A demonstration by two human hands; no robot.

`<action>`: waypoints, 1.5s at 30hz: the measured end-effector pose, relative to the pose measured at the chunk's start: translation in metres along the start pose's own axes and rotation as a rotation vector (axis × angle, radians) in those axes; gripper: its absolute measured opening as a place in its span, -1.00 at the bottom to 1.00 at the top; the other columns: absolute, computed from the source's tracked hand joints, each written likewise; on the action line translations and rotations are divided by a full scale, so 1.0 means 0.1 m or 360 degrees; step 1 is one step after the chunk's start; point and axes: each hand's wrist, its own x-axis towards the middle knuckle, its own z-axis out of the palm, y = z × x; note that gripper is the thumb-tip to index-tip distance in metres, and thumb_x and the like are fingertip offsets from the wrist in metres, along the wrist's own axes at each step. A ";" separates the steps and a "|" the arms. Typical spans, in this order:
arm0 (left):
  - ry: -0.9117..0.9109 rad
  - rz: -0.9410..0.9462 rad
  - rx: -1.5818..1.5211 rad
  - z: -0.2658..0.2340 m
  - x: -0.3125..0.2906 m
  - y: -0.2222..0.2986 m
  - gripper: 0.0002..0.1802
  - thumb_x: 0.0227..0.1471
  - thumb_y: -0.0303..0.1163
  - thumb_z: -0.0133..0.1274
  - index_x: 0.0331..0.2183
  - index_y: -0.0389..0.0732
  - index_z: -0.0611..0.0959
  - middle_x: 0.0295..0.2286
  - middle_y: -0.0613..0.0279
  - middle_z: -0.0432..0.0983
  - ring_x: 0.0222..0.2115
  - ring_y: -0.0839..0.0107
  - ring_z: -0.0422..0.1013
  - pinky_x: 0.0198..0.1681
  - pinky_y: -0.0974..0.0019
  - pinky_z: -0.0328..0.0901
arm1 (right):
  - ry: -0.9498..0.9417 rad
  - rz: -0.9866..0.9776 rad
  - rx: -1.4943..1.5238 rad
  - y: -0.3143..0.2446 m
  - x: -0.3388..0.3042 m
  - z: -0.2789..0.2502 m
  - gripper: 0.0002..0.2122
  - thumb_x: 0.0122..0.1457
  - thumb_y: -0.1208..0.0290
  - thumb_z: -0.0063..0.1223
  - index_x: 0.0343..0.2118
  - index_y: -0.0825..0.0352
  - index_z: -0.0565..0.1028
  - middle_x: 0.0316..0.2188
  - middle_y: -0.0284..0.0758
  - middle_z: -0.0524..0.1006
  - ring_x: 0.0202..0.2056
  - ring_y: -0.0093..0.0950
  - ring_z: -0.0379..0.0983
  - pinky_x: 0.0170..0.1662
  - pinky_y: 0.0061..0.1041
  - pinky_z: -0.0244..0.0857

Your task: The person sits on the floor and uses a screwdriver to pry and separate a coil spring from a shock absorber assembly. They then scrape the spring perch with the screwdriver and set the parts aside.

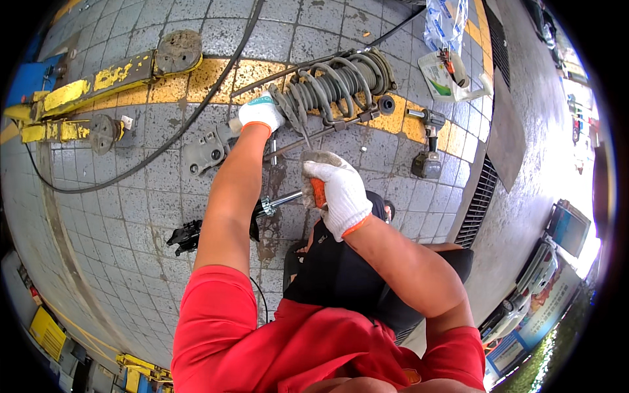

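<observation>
Head view: a coil-spring strut assembly lies on the tiled floor, slanting across a worn yellow stripe, with a grey ribbed boot inside its coils. Long metal rods lie along both sides of it. At the end nearer the person, the left hand, in a white knit glove, is against the assembly beside its spring seat; its fingers are mostly hidden, so I cannot tell whether they wrap it or only press. The right hand, gloved alike, is curled around an orange-handled tool, whose thin shaft points up toward the seat (the tip is lost against the metal).

The assembly looks heavy and very stiff, the coils probably under load, while the boot should give easily. Grime may make the metal slippery even through knit gloves. The outer seat and the solid body seem the safer holds; fingers are best kept out of the gaps between coils and off the side rods.

Below the left hand is a grey metal bracket. Nearer the person, a black shock absorber with a bright rod lies partly behind the left forearm. A cordless impact wrench stands out to the right.
</observation>
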 end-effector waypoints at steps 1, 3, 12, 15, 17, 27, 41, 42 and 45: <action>-0.0009 0.0017 0.0021 0.01 -0.01 0.01 -0.20 -0.12 -0.06 0.32 0.14 -0.18 0.52 -0.08 -0.09 0.67 -0.01 -0.02 0.59 0.09 0.09 0.45 | 0.0006 -0.0029 -0.0036 0.03 0.00 -0.02 -0.72 0.22 0.54 0.21 -0.01 0.34 0.54 -0.37 -0.32 0.60 -0.53 -0.46 0.52 -0.55 -0.45 0.40; -0.0036 -0.0015 -0.0004 -0.02 -0.01 0.03 -0.27 -0.10 -0.10 0.30 0.11 -0.16 0.54 -0.10 -0.05 0.69 -0.02 0.00 0.60 0.07 0.10 0.45 | 0.0009 -0.0085 -0.0107 0.12 0.04 -0.08 -0.76 0.22 0.56 0.20 -0.05 0.35 0.56 -0.38 -0.31 0.61 -0.54 -0.46 0.52 -0.56 -0.46 0.39; 0.0128 0.0076 0.0048 0.19 -0.16 0.12 -0.44 0.02 -0.06 0.21 0.03 -0.10 0.62 -0.16 0.00 0.72 -0.08 0.02 0.63 0.01 0.07 0.46 | -0.0085 -0.0148 -0.0743 0.21 -0.07 -0.26 -0.79 0.30 0.50 0.13 -0.04 0.37 0.57 -0.43 -0.37 0.58 -0.57 -0.57 0.47 -0.57 -0.48 0.35; 0.0243 0.0040 0.0125 0.15 -0.19 0.14 -0.45 0.02 -0.01 0.25 0.01 -0.05 0.62 -0.17 0.04 0.72 -0.09 0.05 0.63 0.00 0.07 0.46 | -0.0144 -0.0395 -0.0673 0.39 -0.02 -0.46 -0.77 0.30 0.50 0.12 -0.01 0.36 0.58 -0.42 -0.38 0.58 -0.53 -0.59 0.48 -0.53 -0.50 0.37; 0.0323 0.0081 0.0160 0.25 -0.11 0.04 -0.46 0.02 -0.04 0.25 0.01 -0.07 0.62 -0.13 0.02 0.71 -0.06 0.05 0.62 0.02 0.06 0.45 | -0.0239 -0.0189 -0.0250 0.39 -0.08 -0.48 -0.76 0.30 0.50 0.12 0.01 0.35 0.57 -0.40 -0.37 0.58 -0.52 -0.58 0.49 -0.51 -0.53 0.38; 0.0212 0.0087 0.0028 0.17 -0.22 0.04 -0.32 -0.12 -0.06 0.33 0.01 -0.19 0.56 -0.15 -0.07 0.70 -0.10 -0.04 0.62 0.02 0.06 0.46 | -0.0361 -0.0152 -0.0241 0.44 0.09 -0.76 -0.74 0.34 0.46 0.11 0.06 0.33 0.53 -0.32 -0.36 0.60 -0.51 -0.52 0.51 -0.49 -0.51 0.41; 0.0278 0.0099 -0.0072 0.18 -0.20 0.01 -0.30 -0.14 -0.02 0.37 -0.02 -0.20 0.57 -0.19 -0.05 0.70 -0.10 -0.03 0.62 0.02 0.09 0.46 | -0.0413 -0.0391 -0.0296 0.67 0.39 -0.84 -0.69 0.33 0.48 0.14 0.12 0.32 0.52 -0.21 -0.36 0.62 -0.32 -0.57 0.52 -0.44 -0.53 0.44; 0.0290 0.0090 -0.0062 0.19 -0.21 0.00 -0.30 -0.14 -0.03 0.37 -0.02 -0.20 0.56 -0.18 -0.05 0.70 -0.10 -0.02 0.62 0.02 0.09 0.46 | -0.0415 -0.0328 -0.0339 0.62 0.39 -0.79 -0.67 0.33 0.48 0.13 0.14 0.34 0.50 -0.19 -0.38 0.61 -0.22 -0.56 0.51 -0.43 -0.51 0.47; 0.0301 0.0086 -0.0039 0.23 -0.15 -0.01 -0.30 -0.12 -0.02 0.36 0.00 -0.18 0.55 -0.17 -0.02 0.71 -0.10 0.02 0.63 0.02 0.10 0.46 | -0.0326 -0.0287 -0.0349 0.52 0.43 -0.49 -0.69 0.33 0.50 0.12 0.11 0.35 0.51 -0.24 -0.32 0.59 -0.33 -0.52 0.54 -0.43 -0.49 0.49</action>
